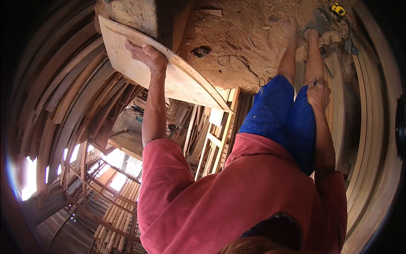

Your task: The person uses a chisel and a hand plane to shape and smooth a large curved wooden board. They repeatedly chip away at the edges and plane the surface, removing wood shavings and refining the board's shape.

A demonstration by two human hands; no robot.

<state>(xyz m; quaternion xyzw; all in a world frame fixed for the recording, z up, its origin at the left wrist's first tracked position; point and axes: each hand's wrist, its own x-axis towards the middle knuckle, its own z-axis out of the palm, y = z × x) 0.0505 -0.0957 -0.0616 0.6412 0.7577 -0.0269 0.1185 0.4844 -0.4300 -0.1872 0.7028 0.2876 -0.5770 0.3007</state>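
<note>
My left hand (147, 57) rests on the broad face of a pale wooden panel (122, 51), close to its long curved edge. Its fingers are spread over the wood, and no grip around the edge shows. The panel slants from the upper left down toward the middle, its upper end beside a thick wooden block (133, 17). On the right side, my right hand (319, 94) lies over my knee, at the hem of the blue shorts (270, 114). Nothing shows in that hand, and its fingers lie against the leg.
Sawdust and wood scraps cover the ground (237, 29). A yellow tape measure (338, 9) lies beyond my sandal (318, 22). Long boards (359, 118) run along the right, and stacked planks (63, 84) fill the left. A light wooden frame (216, 137) stands below the panel.
</note>
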